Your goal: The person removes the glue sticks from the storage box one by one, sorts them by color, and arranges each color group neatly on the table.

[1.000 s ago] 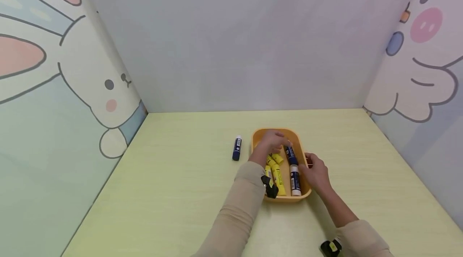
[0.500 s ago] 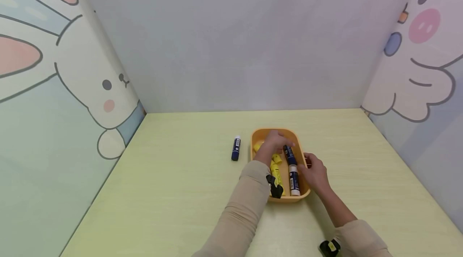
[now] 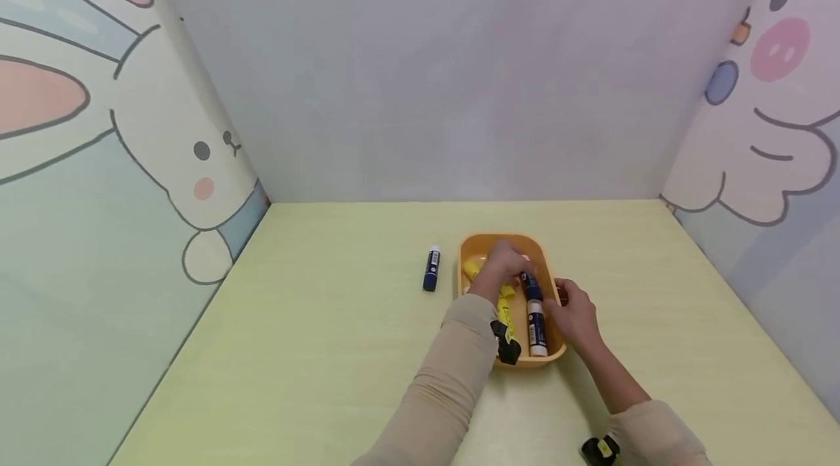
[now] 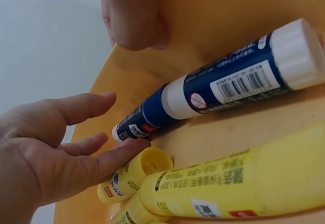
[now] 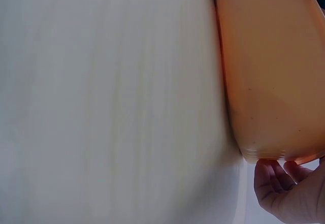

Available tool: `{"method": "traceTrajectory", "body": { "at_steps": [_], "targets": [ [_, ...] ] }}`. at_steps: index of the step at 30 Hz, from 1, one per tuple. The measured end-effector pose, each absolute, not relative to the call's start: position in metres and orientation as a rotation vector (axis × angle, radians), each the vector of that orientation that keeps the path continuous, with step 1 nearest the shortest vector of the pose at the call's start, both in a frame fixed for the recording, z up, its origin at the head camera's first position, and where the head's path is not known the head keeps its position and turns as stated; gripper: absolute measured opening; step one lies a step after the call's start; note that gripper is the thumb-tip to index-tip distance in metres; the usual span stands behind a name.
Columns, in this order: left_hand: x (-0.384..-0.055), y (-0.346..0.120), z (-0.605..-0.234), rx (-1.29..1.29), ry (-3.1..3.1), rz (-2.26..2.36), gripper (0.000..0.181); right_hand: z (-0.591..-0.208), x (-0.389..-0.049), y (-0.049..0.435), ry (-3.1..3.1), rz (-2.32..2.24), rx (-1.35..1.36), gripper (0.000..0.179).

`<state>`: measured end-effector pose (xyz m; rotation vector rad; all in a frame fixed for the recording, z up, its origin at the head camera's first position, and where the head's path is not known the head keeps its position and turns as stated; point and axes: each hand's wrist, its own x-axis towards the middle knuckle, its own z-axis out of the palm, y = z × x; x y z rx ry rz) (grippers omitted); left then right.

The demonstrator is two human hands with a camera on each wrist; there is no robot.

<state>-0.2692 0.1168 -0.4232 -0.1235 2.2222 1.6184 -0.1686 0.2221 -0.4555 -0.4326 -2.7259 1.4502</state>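
An orange plastic box (image 3: 541, 362) holds blue glue sticks and yellow glue sticks. My left hand (image 3: 504, 265) reaches into its far part. In the left wrist view the thumb stands apart from the straight fingers, whose tips touch near the far blue glue stick (image 4: 152, 109) and a yellow one (image 4: 127, 181). A nearer blue glue stick with white ends (image 4: 231, 79) lies end to end with the far one, beside a larger yellow glue stick (image 4: 213, 183). My right hand (image 3: 574, 311) grips the box's right side, thumb over the rim and fingers outside.
One blue glue stick (image 3: 431, 269) lies on the pale table (image 3: 328, 335), left of the box. A grey back wall (image 3: 420, 87) and side walls with cartoon animals, a rabbit (image 3: 177, 145) at left, enclose the table.
My left hand has shifted slightly right within the box, and its fingers have come down by the far blue glue stick. My right hand stays on the box's side.
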Motion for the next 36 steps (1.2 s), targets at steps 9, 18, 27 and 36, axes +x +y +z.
{"method": "traceTrajectory", "body": {
  "at_steps": [9, 18, 27, 36],
  "targets": [
    [-0.2693, 0.119, -0.4229, -0.155, 2.199, 1.64, 0.039, -0.4541, -0.1681, 0.2225, -2.724, 1.466, -0.417, 0.049],
    [-0.2692, 0.1206, -0.4268, -0.094, 2.21, 1.599, 0.042, -0.453, -0.1678, 0.2228, -2.719, 1.451, -0.394, 0.048],
    [-0.2686, 0.1215, -0.4259, -0.111, 2.202, 1.587, 0.043, -0.4525, -0.1675, 0.223, -2.711, 1.423, -0.372, 0.046],
    [-0.269, 0.1236, -0.4293, -0.148, 2.176, 1.635, 0.041, -0.4525, -0.1687, 0.2221, -2.719, 1.462, -0.395, 0.047]
  ]
}}
